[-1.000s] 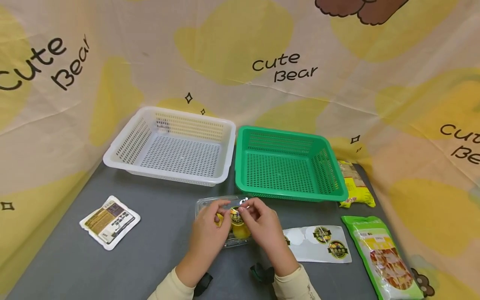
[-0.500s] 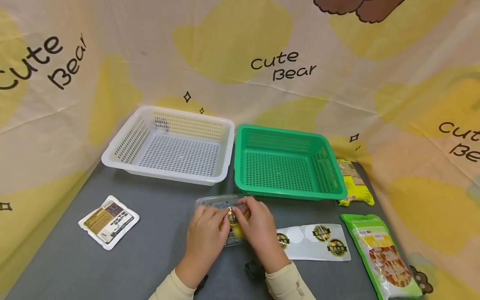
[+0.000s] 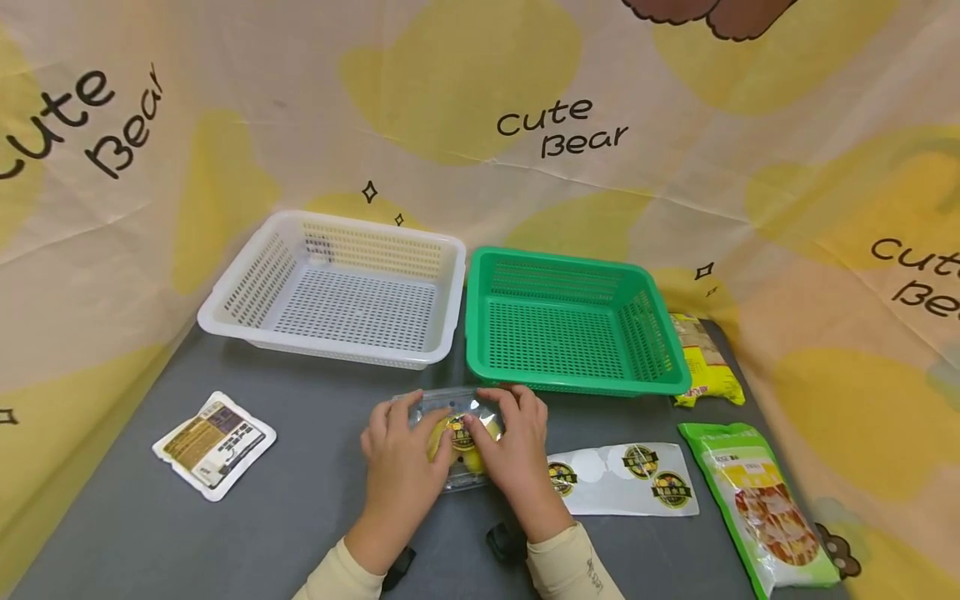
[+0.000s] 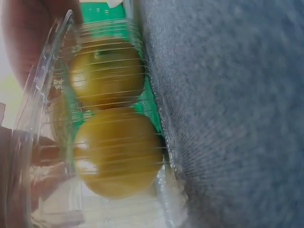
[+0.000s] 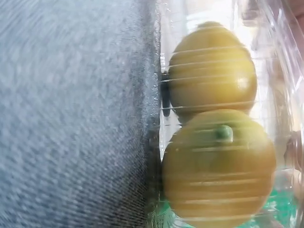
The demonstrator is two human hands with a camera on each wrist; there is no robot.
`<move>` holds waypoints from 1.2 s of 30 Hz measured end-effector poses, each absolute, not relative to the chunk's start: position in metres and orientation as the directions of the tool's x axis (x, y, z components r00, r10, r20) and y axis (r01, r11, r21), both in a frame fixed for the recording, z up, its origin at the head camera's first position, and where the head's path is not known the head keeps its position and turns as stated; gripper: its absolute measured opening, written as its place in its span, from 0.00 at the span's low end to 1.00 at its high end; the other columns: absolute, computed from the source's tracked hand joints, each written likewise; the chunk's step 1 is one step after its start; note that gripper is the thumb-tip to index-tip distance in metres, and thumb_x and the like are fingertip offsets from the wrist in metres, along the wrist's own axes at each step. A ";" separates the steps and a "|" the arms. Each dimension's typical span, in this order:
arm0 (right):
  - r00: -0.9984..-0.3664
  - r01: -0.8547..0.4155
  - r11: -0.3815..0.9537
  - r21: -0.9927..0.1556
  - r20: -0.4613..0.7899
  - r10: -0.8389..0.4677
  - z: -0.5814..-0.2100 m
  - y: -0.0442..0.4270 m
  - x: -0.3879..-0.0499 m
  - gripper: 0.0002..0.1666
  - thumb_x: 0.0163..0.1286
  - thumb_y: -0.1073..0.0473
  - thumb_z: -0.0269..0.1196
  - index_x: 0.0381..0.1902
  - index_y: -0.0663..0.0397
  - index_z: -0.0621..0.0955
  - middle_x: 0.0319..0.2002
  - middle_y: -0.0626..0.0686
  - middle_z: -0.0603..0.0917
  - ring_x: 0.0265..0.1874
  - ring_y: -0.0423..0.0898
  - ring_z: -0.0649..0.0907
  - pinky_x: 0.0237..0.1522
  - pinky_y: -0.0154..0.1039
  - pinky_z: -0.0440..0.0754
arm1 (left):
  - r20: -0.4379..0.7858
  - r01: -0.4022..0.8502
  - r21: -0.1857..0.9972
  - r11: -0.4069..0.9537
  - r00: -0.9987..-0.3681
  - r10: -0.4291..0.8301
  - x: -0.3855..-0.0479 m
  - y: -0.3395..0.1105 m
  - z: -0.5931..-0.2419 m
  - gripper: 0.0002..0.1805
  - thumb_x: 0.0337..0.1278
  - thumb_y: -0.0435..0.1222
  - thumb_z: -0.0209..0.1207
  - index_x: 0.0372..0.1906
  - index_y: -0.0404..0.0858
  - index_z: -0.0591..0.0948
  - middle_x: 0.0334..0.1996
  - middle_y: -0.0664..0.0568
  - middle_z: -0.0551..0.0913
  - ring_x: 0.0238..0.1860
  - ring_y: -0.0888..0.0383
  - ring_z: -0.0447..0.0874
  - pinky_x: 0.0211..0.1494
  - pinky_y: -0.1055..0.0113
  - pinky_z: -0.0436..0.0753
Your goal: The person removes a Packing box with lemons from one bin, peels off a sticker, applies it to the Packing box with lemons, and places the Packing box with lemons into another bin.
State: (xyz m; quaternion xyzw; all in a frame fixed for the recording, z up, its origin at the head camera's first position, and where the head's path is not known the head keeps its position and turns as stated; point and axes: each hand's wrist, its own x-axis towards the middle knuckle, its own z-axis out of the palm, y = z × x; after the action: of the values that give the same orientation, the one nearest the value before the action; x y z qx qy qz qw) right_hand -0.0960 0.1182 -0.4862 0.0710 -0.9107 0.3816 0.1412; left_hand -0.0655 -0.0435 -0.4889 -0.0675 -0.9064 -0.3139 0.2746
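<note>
A clear plastic fruit box [image 3: 468,481] lies on the table between my hands. Yellow-orange round fruits [image 4: 118,152], one with a green stem end, show through its ribbed side in both wrist views. On the lid sits a round black-and-gold sticker [image 3: 461,433]. My left hand [image 3: 405,450] spreads over the left of the lid, its thumb at the sticker. From the right, my right hand [image 3: 517,450] rests on the lid, its thumb touching the sticker's edge and its fingers reaching the far rim. Both hands cover parts of the lid.
Right of the box lies a sticker sheet [image 3: 622,479]. Behind stand a white basket [image 3: 337,354] and a green basket [image 3: 577,383]. A green snack bag [image 3: 768,508] and a yellow bag [image 3: 708,367] lie right; a flat packet [image 3: 215,446] lies left.
The sticker, held between both hands' fingertips above the box a second ago, now lies on the lid. Both hands have lowered and spread their fingers over the lid.
</note>
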 end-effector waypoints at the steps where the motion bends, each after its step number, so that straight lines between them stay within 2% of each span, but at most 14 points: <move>1: -0.954 -0.229 0.694 -0.683 0.299 -0.020 -0.487 0.119 -0.097 0.24 0.68 0.52 0.76 0.60 0.49 0.85 0.63 0.60 0.76 0.67 0.63 0.68 0.65 0.67 0.67 | 0.514 0.280 0.556 0.783 -0.856 -0.060 -0.065 -0.044 -0.489 0.17 0.55 0.35 0.76 0.51 0.40 0.91 0.64 0.35 0.77 0.62 0.32 0.68 0.54 0.34 0.68; 5: -0.964 -0.199 0.691 -0.695 0.265 -0.011 -0.489 0.120 -0.098 0.29 0.69 0.51 0.74 0.65 0.52 0.82 0.61 0.59 0.77 0.65 0.63 0.69 0.63 0.64 0.71 | 0.393 0.209 0.651 0.729 -0.915 -0.089 -0.065 -0.047 -0.489 0.23 0.61 0.38 0.72 0.62 0.40 0.87 0.73 0.34 0.68 0.71 0.30 0.60 0.63 0.30 0.62; 8: -0.970 -0.177 0.690 -0.702 0.244 -0.001 -0.489 0.119 -0.098 0.31 0.69 0.51 0.74 0.66 0.52 0.80 0.61 0.58 0.77 0.64 0.62 0.70 0.63 0.64 0.72 | 0.337 0.180 0.686 0.705 -0.937 -0.089 -0.064 -0.049 -0.490 0.25 0.64 0.39 0.71 0.65 0.41 0.85 0.76 0.35 0.65 0.73 0.31 0.56 0.64 0.28 0.60; 11: -0.974 -0.163 0.686 -0.709 0.228 0.005 -0.488 0.119 -0.098 0.31 0.70 0.50 0.73 0.67 0.52 0.80 0.62 0.58 0.76 0.64 0.63 0.70 0.61 0.64 0.73 | 0.322 0.180 0.701 0.690 -0.943 -0.081 -0.063 -0.050 -0.490 0.22 0.65 0.38 0.70 0.64 0.43 0.86 0.78 0.36 0.63 0.74 0.30 0.54 0.64 0.28 0.60; 15: -0.979 -0.147 0.675 -0.723 0.203 0.004 -0.487 0.119 -0.098 0.31 0.70 0.50 0.72 0.67 0.52 0.79 0.62 0.59 0.75 0.63 0.63 0.71 0.60 0.64 0.74 | 0.345 0.217 0.707 0.673 -0.937 -0.060 -0.062 -0.051 -0.490 0.14 0.65 0.35 0.71 0.53 0.48 0.92 0.78 0.39 0.64 0.75 0.28 0.53 0.62 0.25 0.60; 19: -0.985 -0.128 0.668 -0.733 0.171 -0.001 -0.487 0.120 -0.098 0.31 0.71 0.50 0.73 0.68 0.52 0.79 0.63 0.59 0.74 0.63 0.63 0.70 0.60 0.64 0.74 | 0.365 0.238 0.712 0.660 -0.929 -0.059 -0.061 -0.051 -0.490 0.11 0.63 0.33 0.72 0.47 0.49 0.95 0.78 0.40 0.66 0.75 0.26 0.53 0.63 0.24 0.58; 27: -0.989 -0.131 0.638 -0.758 0.143 -0.032 -0.485 0.123 -0.100 0.35 0.68 0.50 0.74 0.69 0.54 0.77 0.64 0.61 0.73 0.64 0.64 0.68 0.60 0.67 0.74 | 0.323 0.196 0.744 0.639 -0.942 -0.086 -0.063 -0.050 -0.493 0.14 0.58 0.39 0.76 0.49 0.51 0.94 0.80 0.45 0.65 0.77 0.29 0.52 0.66 0.23 0.55; 32: -0.989 -0.149 0.613 -0.776 0.115 -0.095 -0.486 0.130 -0.096 0.41 0.68 0.48 0.74 0.75 0.53 0.75 0.72 0.63 0.69 0.71 0.69 0.64 0.63 0.73 0.70 | 0.264 0.148 0.769 0.622 -0.960 -0.098 -0.063 -0.050 -0.493 0.14 0.58 0.41 0.76 0.50 0.53 0.94 0.81 0.50 0.63 0.78 0.32 0.50 0.68 0.23 0.53; 36: -0.987 -0.151 0.618 -0.772 0.079 -0.143 -0.485 0.137 -0.090 0.45 0.69 0.47 0.73 0.80 0.51 0.71 0.78 0.63 0.64 0.75 0.71 0.59 0.64 0.76 0.66 | 0.260 0.147 0.768 0.623 -0.961 -0.094 -0.063 -0.050 -0.491 0.14 0.58 0.41 0.76 0.50 0.54 0.94 0.81 0.49 0.64 0.78 0.32 0.50 0.68 0.24 0.54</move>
State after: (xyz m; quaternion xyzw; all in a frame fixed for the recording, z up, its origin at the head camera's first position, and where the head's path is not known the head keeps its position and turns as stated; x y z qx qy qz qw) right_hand -0.0904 0.1373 -0.4850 0.0817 -0.8993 0.4296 0.0051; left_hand -0.0627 -0.0498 -0.4913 -0.0147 -0.8901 -0.4338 0.1389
